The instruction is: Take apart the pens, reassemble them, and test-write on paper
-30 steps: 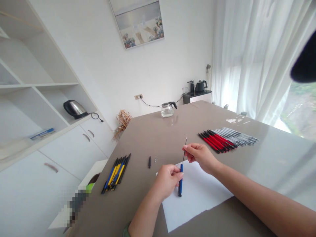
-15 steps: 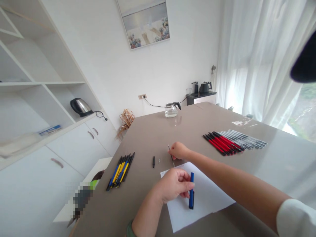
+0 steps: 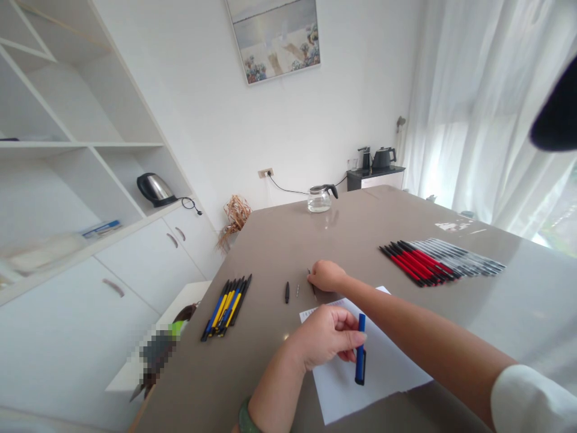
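My left hand is closed on a blue pen barrel, held upright over a white sheet of paper. Farther out, my right hand rests on the table with its fingers pinched on a thin dark pen refill, its tip down at the tabletop. A small black pen tip and a tiny spring lie just left of that hand.
A bundle of blue and yellow pens lies at the left of the brown table. A row of red, black and clear pens lies at the right. A glass jug stands at the far edge. White cupboards and shelves line the left wall.
My right hand moved left and down with the refill, from above the paper to the tabletop near the small parts. My left hand kept hold of the blue barrel.
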A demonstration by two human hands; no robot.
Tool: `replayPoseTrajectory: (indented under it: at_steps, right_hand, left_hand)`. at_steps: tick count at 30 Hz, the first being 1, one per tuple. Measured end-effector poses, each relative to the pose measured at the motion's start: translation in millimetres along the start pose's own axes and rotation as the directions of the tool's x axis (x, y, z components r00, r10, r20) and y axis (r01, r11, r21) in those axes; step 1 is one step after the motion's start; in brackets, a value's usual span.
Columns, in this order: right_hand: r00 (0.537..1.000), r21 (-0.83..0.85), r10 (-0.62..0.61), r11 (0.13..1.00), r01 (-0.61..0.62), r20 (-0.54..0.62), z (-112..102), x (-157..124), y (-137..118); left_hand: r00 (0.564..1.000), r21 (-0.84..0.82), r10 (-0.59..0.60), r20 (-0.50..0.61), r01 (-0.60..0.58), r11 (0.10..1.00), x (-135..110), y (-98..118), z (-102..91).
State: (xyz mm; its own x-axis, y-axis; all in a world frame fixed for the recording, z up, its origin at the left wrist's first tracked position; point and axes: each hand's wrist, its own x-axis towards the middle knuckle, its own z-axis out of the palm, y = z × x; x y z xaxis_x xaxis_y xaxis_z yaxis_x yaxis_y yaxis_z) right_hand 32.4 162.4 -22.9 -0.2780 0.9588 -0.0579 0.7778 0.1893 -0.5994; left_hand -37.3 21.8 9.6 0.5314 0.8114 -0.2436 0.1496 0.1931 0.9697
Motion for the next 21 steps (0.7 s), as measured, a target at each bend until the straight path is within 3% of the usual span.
replayPoseTrajectory:
  at_steps: [3,5,8,11,13,18,21]
  right_hand:
    - [1.0,0.139,-0.018,0.99,0.019,-0.006,-10,-4,2]
    - [1.0,0.255,-0.031,0.966,0.03,0.001,-22,-12,5]
    - [0.998,0.418,-0.067,0.906,0.061,-0.001,-45,-35,14]
    - [0.995,0.529,-0.105,0.844,0.089,0.0,-62,-66,22]
    - [0.987,0.665,-0.157,0.741,0.088,0.044,-66,-86,26]
    - [0.97,0.796,-0.22,0.603,0.056,0.098,-59,-109,30]
    - [0.978,0.919,-0.171,0.392,-0.041,0.116,-58,-104,40]
  left_hand:
    - [0.999,0.001,0.015,-0.042,-0.015,1.0,2,-1,-0.4]
    - [0.99,-0.015,0.048,-0.129,-0.051,0.999,4,-2,-1.5]
    - [0.954,-0.064,0.091,-0.286,-0.114,0.991,7,-1,-4.3]
    - [0.936,-0.14,0.098,-0.338,-0.152,0.978,8,0,-6.5]
    - [0.937,-0.171,0.096,-0.335,-0.161,0.972,8,0,-6.6]
    - [0.939,-0.147,0.09,-0.331,-0.145,0.978,11,0,-3.9]
    - [0.911,-0.204,0.076,-0.404,-0.171,0.964,15,0,-3.7]
